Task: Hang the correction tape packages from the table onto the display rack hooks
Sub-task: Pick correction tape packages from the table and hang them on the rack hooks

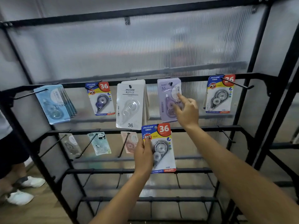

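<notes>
My left hand (143,155) grips a blue, yellow and red correction tape package (161,147) by its left edge and holds it upright in front of the rack's second rail. Higher up, my right hand (186,110) touches a lilac package (168,97) that hangs on a top-rail hook, with the index finger stretched onto its front. Along the top rail of the black display rack (202,129) also hang a stack of light blue packages (54,104), a blue and red one (101,98), a white stack (130,105) and another blue and red one (219,94).
The second rail carries a pale package (71,145), a panda-print package (99,143) and a pink package (129,141); a bare hook (228,136) sticks out at its right end. Lower rails hold bare hooks. A person's legs and white shoes (21,189) stand at the left.
</notes>
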